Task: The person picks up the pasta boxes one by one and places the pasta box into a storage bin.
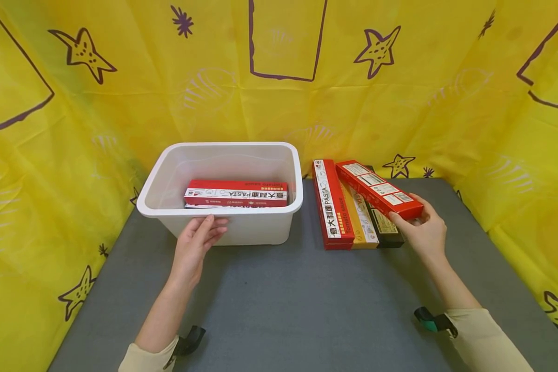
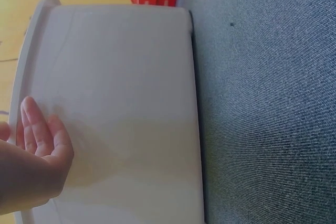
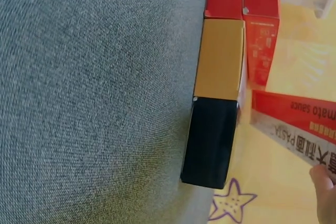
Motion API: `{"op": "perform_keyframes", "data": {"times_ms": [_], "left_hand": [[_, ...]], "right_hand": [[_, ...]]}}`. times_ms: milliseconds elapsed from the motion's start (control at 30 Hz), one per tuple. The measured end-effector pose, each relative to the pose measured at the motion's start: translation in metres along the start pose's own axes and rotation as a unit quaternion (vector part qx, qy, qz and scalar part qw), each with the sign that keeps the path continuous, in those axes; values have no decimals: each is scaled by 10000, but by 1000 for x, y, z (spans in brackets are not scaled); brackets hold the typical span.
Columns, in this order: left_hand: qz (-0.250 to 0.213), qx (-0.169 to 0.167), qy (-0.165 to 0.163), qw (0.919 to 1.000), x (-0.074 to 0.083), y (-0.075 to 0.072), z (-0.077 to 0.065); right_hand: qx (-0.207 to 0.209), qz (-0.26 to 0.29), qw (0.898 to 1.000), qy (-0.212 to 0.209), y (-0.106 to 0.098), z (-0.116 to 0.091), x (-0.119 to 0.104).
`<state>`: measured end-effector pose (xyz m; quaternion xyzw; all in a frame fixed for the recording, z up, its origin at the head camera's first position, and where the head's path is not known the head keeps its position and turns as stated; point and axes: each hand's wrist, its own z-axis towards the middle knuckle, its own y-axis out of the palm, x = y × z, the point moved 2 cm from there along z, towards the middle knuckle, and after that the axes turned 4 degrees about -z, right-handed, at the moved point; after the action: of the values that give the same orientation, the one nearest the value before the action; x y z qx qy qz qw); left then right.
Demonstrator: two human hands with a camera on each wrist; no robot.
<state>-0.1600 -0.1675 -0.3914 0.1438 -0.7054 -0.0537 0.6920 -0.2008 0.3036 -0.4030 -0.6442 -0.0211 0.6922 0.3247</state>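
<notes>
My right hand [image 1: 425, 232] grips one end of a red pasta box [image 1: 378, 188], thumb on the near side. The box is tilted above a yellow box [image 1: 365, 227] and a black box [image 1: 390, 232], which lie side by side. In the right wrist view, part of the held box and my thumb show at the right edge. My left hand [image 1: 200, 240] is at the front rim of a white plastic bin [image 1: 242, 227], its fingers loosely bent just below the rim. Inside the bin lie red pasta boxes [image 1: 237, 194], one on another.
Left of the yellow box, two red pasta boxes are stacked; the top one [image 1: 332, 206] shows its label. They stand just right of the bin on the grey cloth-covered table [image 1: 279, 305]. A yellow patterned curtain [image 1: 279, 103] hangs behind and along both sides.
</notes>
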Motion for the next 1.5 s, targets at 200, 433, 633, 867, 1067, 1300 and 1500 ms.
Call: {"op": "perform_keyframes", "data": {"times_ms": [200,433,633,867,1067,1300,1500], "left_hand": [[-26,-14,22,10000,3,0,-1],[-25,-47,18,10000,3,0,-1],[-12,-67,16,10000,3,-1,-1],[-66,-46,79,9999,1,-1,0],[-56,-16,54,10000,1,-1,-1],[-106,-21,7,9999,1,-1,-1],[-136,-18,44,9999,1,-1,-1]], "right_hand": [[263,574,9980,33,-4,-1,-5],[417,1085,9932,-72,-9,0,-17],[431,1803,9821,-346,-11,-2,-27],[252,2536,9639,-769,-10,-7,-45],[227,2824,9543,-954,-9,-12,-60],[42,3190,9406,-1163,-8,-16,-74],[-303,3632,9197,-1457,-4,-18,-87]]}}
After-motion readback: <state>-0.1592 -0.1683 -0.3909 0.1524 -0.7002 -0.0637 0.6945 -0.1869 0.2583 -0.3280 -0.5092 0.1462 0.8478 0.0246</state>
